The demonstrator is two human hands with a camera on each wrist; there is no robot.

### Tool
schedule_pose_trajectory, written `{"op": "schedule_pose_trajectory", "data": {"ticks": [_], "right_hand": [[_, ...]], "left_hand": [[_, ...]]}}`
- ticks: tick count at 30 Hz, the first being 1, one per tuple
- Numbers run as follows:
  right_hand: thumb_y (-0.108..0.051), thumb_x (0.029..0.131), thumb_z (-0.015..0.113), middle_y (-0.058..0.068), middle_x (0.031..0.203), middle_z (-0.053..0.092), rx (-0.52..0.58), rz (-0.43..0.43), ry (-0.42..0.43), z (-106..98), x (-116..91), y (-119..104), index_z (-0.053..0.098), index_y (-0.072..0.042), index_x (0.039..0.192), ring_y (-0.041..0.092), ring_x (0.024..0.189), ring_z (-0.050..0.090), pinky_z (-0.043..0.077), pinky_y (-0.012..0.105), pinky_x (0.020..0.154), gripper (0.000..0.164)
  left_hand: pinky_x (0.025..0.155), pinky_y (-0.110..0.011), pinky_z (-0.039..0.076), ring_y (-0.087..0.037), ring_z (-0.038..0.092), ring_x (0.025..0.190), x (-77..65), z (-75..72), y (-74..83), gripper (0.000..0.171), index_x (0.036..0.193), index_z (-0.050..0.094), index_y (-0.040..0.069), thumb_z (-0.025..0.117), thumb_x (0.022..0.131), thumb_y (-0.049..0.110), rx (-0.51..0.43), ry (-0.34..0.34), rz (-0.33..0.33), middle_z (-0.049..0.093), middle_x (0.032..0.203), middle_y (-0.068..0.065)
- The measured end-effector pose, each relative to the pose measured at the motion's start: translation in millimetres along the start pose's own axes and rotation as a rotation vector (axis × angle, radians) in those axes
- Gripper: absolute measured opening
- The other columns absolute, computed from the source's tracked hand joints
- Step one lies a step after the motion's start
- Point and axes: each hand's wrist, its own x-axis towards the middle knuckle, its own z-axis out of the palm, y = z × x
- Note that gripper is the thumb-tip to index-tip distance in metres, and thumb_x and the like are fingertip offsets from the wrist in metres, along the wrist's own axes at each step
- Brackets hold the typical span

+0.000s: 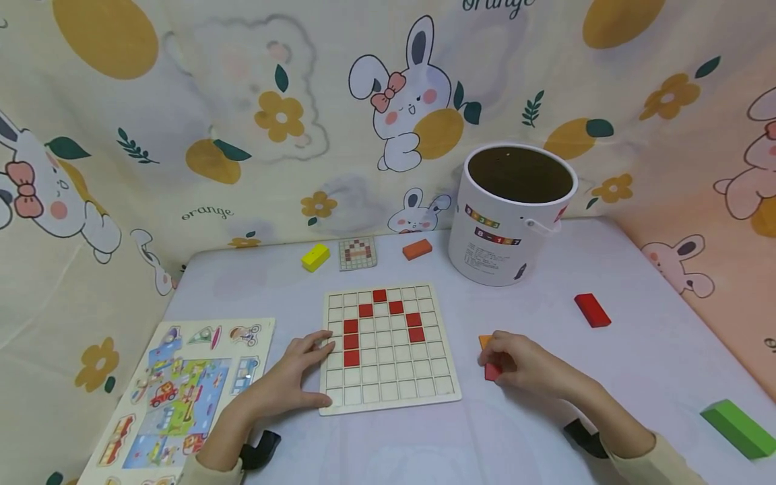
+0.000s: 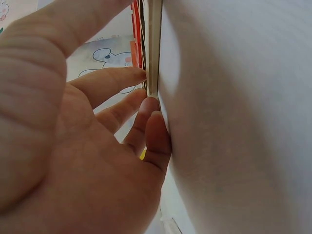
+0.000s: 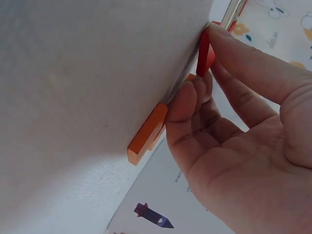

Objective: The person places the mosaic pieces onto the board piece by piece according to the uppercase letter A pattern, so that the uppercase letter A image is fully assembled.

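Note:
A square cream grid board (image 1: 388, 404) lies on the table with several red squares (image 1: 351, 341) on it. My left hand (image 1: 294, 377) rests at its left side, fingers spread and relaxed; in the left wrist view the fingertips (image 2: 136, 75) meet the board's edge (image 2: 152, 48). To the right of the board, my right hand (image 1: 527, 360) pinches a red tile (image 3: 203, 53) between thumb and finger, close over the table. An orange block (image 3: 147, 132) lies by the other fingers in the right wrist view. In the head view an orange piece (image 1: 484, 341) is partly hidden behind this hand.
A white bucket (image 1: 485, 249) stands at the back right. Behind the board lie a yellow block (image 1: 316, 257), a small pattern card (image 1: 358, 254) and an orange-red block (image 1: 417, 249). A picture puzzle board (image 1: 182, 397) lies left; a red block (image 1: 592, 310) and a green block (image 1: 736, 429) lie right.

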Motion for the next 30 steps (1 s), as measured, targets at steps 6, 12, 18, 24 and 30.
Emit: {"op": "schedule_pose_trajectory", "data": {"ticks": [6, 12, 18, 24, 30], "right_hand": [[0.009, 0.079, 0.075, -0.002, 0.089, 0.061, 0.022, -0.021, -0.021, 0, 7, -5, 0.067, -0.010, 0.095, 0.016, 0.081, 0.056, 0.051, 0.024, 0.070, 0.027], [0.005, 0.085, 0.071, -0.004, 0.093, 0.067, 0.050, -0.045, -0.011, 3, 38, -16, 0.070, -0.009, 0.101, 0.015, 0.085, 0.058, 0.052, 0.027, 0.074, 0.021], [0.008, 0.088, 0.065, -0.001, 0.103, 0.069, 0.053, -0.112, -0.035, 15, 77, -29, 0.074, -0.007, 0.107, 0.017, 0.091, 0.058, 0.052, 0.028, 0.078, 0.026], [0.007, 0.087, 0.069, 0.000, 0.090, 0.064, 0.051, -0.115, -0.062, 25, 97, -40, 0.073, -0.007, 0.102, 0.017, 0.085, 0.055, 0.050, 0.027, 0.072, 0.021], [0.009, 0.084, 0.071, 0.000, 0.081, 0.059, 0.055, -0.095, -0.058, 29, 101, -46, 0.070, -0.007, 0.093, 0.018, 0.080, 0.054, 0.049, 0.026, 0.067, 0.018]], "left_hand": [[0.109, -0.056, 0.035, -0.030, 0.029, 0.138, -0.1, -0.6, 0.2, 0.094, 0.149, 0.045, 0.005, 0.087, 0.073, 0.043, -0.008, -0.005, 0.004, 0.026, 0.161, -0.007], [0.110, -0.056, 0.035, -0.030, 0.028, 0.139, -0.2, -0.5, -1.1, 0.094, 0.149, 0.045, 0.004, 0.087, 0.073, 0.043, -0.012, -0.008, 0.010, 0.026, 0.161, -0.007], [0.110, -0.055, 0.035, -0.029, 0.028, 0.139, -0.1, 0.2, -2.5, 0.094, 0.149, 0.045, 0.006, 0.086, 0.073, 0.044, -0.003, -0.011, 0.006, 0.026, 0.162, -0.005], [0.110, -0.055, 0.034, -0.030, 0.028, 0.140, 0.0, 0.0, -1.6, 0.094, 0.149, 0.045, 0.005, 0.087, 0.073, 0.043, -0.006, -0.010, 0.001, 0.025, 0.162, -0.006], [0.110, -0.054, 0.035, -0.029, 0.029, 0.139, 0.1, -0.2, -1.0, 0.095, 0.149, 0.045, 0.005, 0.087, 0.073, 0.042, -0.004, -0.011, 0.002, 0.026, 0.161, -0.006]]}}
